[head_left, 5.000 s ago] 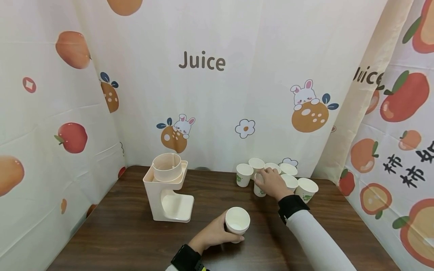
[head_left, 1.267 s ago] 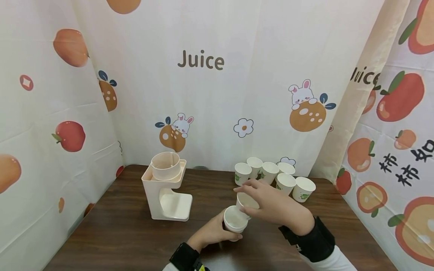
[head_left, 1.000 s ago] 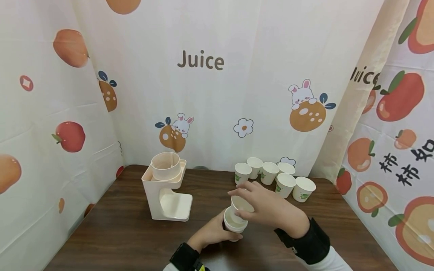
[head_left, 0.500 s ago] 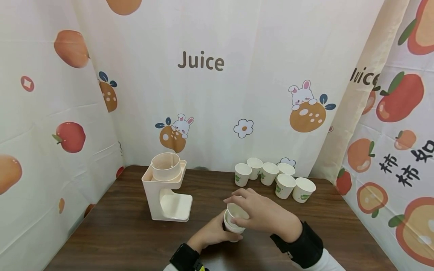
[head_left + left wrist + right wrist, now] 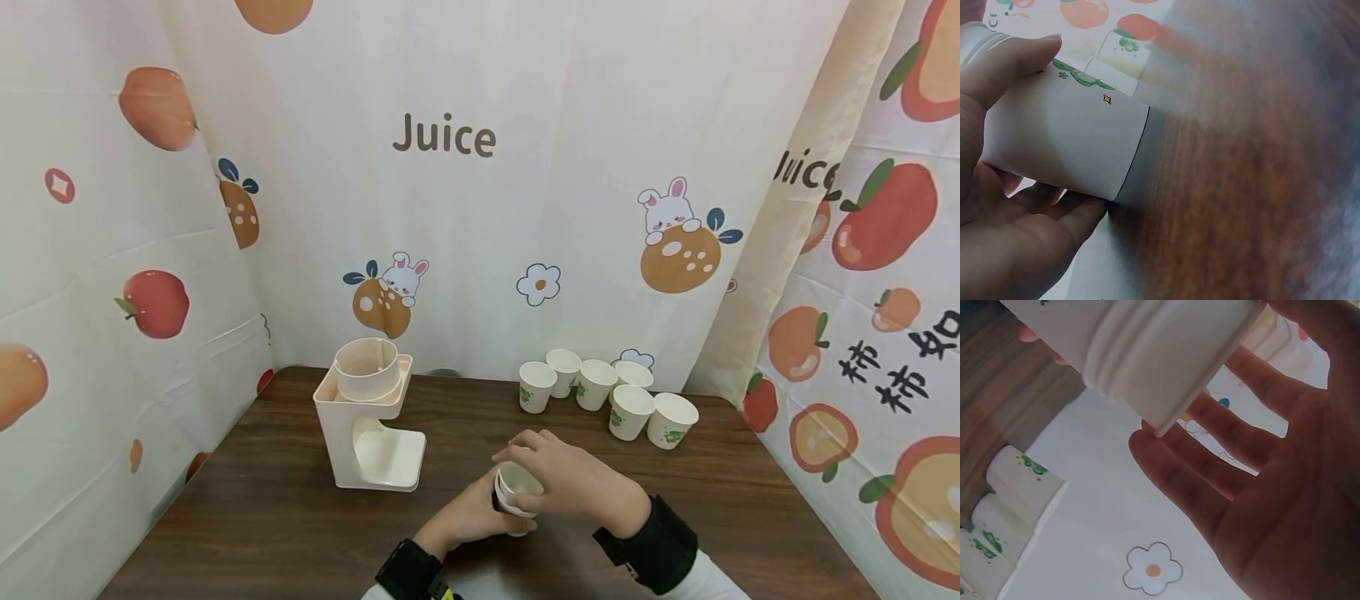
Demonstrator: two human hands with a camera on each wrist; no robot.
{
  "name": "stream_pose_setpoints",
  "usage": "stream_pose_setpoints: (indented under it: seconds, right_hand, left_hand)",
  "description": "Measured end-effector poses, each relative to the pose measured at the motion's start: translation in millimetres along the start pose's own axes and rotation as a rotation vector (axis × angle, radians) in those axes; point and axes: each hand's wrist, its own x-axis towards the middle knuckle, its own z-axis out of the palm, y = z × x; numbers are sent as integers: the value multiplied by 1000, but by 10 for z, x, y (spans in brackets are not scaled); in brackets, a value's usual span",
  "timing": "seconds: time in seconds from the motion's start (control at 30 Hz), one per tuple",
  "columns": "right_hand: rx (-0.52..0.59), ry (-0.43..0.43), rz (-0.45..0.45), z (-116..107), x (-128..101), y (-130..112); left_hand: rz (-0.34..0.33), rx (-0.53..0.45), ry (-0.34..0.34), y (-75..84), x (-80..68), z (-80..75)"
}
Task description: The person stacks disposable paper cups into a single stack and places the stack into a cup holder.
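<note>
My left hand [image 5: 472,515] grips a stack of white paper cups [image 5: 1066,137] near the front of the table; a green print shows on the outermost cup in the left wrist view. Above it, my right hand [image 5: 577,485] holds another paper cup [image 5: 521,481] by the rim, thumb on one side and fingers on the other. That cup sits nested in the stack, its upper part standing out above several close-set rims [image 5: 1110,369] in the right wrist view. My right fingertips [image 5: 1147,447] lie right at its rim.
Several paper cups [image 5: 632,410] with green prints stand upright in a cluster at the back right of the dark wooden table [image 5: 285,533]. A cream-coloured stand [image 5: 345,442] with a round cup-like holder [image 5: 369,379] on top is at left. A fruit-print curtain [image 5: 465,217] hangs behind.
My right hand took a cup from the cluster, brought it toward me and lowered it into the stack. It has sunk deeper over the last second. My left hand stayed nearly still.
</note>
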Motion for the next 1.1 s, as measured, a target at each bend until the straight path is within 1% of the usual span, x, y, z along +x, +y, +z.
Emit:
stream_pose_setpoints:
  seconds: [0.17, 0.53, 0.7, 0.9, 1.0, 1.1]
  right_hand:
    - [18, 1, 1, 47, 8, -4]
    - [23, -4, 5, 96, 16, 0]
    - [26, 6, -12, 111, 10, 17]
    - [28, 13, -25, 114, -26, 33]
    - [30, 8, -6, 100, -44, 49]
    - [17, 3, 23, 84, -63, 84]
  left_hand:
    - [16, 6, -10, -10, 0, 0]
    - [-13, 38, -1, -23, 16, -4]
    - [-27, 49, 1, -9, -1, -8]
    - [-13, 19, -15, -3, -11, -4]
    - [4, 1, -24, -4, -6, 2]
    - [19, 1, -18, -1, 1, 5]
